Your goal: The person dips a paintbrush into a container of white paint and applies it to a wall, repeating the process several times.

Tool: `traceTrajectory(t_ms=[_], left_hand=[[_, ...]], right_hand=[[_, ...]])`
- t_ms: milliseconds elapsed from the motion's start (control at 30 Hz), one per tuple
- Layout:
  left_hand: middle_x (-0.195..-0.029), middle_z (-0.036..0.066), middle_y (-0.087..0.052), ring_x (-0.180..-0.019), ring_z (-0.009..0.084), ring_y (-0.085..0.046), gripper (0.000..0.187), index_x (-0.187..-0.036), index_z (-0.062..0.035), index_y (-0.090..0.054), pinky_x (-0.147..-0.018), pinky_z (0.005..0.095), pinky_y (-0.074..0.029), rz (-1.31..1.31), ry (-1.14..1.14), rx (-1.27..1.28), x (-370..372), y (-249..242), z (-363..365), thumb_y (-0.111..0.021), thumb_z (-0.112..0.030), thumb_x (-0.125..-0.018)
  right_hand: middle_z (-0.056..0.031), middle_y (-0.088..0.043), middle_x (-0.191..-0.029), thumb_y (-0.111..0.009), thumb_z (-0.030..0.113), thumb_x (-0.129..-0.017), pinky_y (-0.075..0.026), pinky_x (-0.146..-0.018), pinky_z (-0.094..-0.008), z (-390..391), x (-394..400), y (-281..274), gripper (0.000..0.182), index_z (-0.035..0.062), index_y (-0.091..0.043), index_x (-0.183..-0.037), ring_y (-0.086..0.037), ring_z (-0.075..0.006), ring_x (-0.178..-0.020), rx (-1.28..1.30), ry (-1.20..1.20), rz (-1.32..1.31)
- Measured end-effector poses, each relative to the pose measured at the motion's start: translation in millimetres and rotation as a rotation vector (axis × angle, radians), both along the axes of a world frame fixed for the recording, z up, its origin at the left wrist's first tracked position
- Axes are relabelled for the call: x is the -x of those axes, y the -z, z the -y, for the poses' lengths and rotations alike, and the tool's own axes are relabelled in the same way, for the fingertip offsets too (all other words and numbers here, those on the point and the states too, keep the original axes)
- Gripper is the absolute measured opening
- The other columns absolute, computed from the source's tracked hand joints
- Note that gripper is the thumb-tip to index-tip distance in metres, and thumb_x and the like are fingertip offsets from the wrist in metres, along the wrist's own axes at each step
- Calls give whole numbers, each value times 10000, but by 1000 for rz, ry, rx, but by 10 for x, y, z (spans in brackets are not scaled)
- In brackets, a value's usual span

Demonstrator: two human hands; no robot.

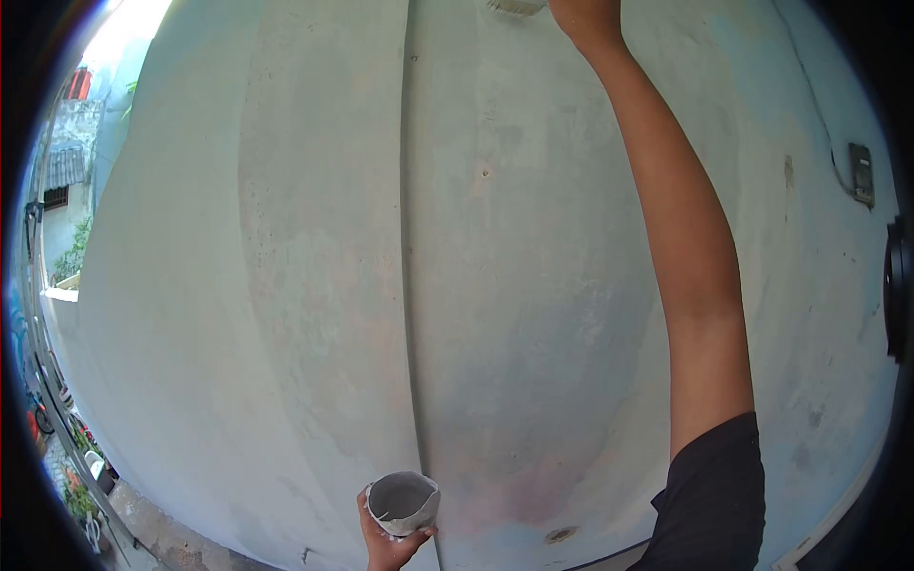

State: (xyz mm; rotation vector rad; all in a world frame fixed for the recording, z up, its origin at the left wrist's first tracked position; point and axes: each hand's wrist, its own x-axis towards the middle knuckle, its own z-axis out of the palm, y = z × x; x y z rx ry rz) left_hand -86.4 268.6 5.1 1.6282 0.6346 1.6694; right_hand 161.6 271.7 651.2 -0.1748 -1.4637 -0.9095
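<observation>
At the bottom centre my left hand (388,547) is wrapped round a cut-open container (405,528), held upright with grey paint or a similar liquid inside. My right arm reaches up the wall, and my right hand (587,19) is at the top edge, partly out of frame. Its fingers are mostly cut off. Beside that hand a wide brush (517,7) shows its pale bristles against the wall (533,285); its handle is hidden. The wall is pale grey-green with uneven patches, and a dark vertical seam runs down it.
A dark electrical box (861,175) with a cable sits on the wall at right. Poles and cables (43,333) run down the left side, with plants (74,252), a building and a street beyond. A small hole (562,535) marks the wall low down.
</observation>
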Motion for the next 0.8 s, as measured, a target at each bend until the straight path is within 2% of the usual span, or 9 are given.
traceTrajectory(t_ms=[133,267,333,433,567,633,700,800], left_hand=[[-1251,142,-606,-1121,274,-627,956,-1364,-41,-403,-907,420,-548,-2,-15,-51,4,73,-84,-911,-481,-684],[-1256,140,-603,-1123,270,-623,941,-1365,-42,-402,-916,421,-542,-16,-40,-39,80,129,-99,-913,-455,-691],[-1256,138,-602,-1120,269,-623,925,-1365,-46,-404,-920,423,-539,42,-9,34,117,121,-72,-916,-430,-696],[-1250,137,-602,-1123,268,-619,914,-1358,-50,-409,-926,424,-535,47,-36,9,165,128,-96,-919,-418,-695],[-1250,137,-601,-1131,268,-615,910,-1355,-50,-411,-929,422,-534,-1,-76,-18,194,177,-152,-919,-416,-694],[-1256,138,-597,-1140,268,-611,930,-1358,-49,-408,-937,424,-529,-1,-42,6,193,161,-148,-924,-429,-684],[-1260,138,-597,-1140,268,-613,942,-1361,-48,-404,-937,425,-531,-7,-23,22,205,92,-74,-925,-438,-679],[-1265,139,-596,-1141,269,-615,968,-1367,-46,-397,-940,426,-533,32,54,48,202,66,-78,-929,-453,-668]], right_hand=[[-90,-668,-858,-585,216,-1030,-568,-657,-309,-27,96,-32,225,-9,-585,-1042,-700,-160,-714,-79,224,6],[-84,-658,-818,-592,218,-1026,-558,-648,-312,-20,163,-77,229,-10,-585,-1032,-710,-166,-709,-83,231,-16],[-92,-661,-819,-599,214,-1021,-565,-644,-314,-20,179,-104,227,-13,-587,-1025,-721,-176,-714,-128,181,32],[-96,-664,-838,-601,208,-1020,-570,-630,-313,-24,173,-135,231,-22,-586,-1038,-728,-185,-719,-82,124,33],[-102,-666,-877,-594,211,-1024,-586,-634,-314,-147,88,-80,247,-31,-586,-1075,-720,-181,-707,-59,209,31],[-111,-670,-911,-594,203,-1024,-609,-689,-319,-159,27,178,252,-38,-589,-1097,-716,-165,-771,143,104,28],[-81,-676,-964,-593,180,-1025,-596,-714,-285,-111,-77,600,242,5,-547,-1184,-711,-154,-820,245,220,-17],[-78,-685,-902,-608,128,-1007,-593,-679,-277,-21,-230,1293,138,4,-595,-1066,-707,-147,-698,342,203,40]])
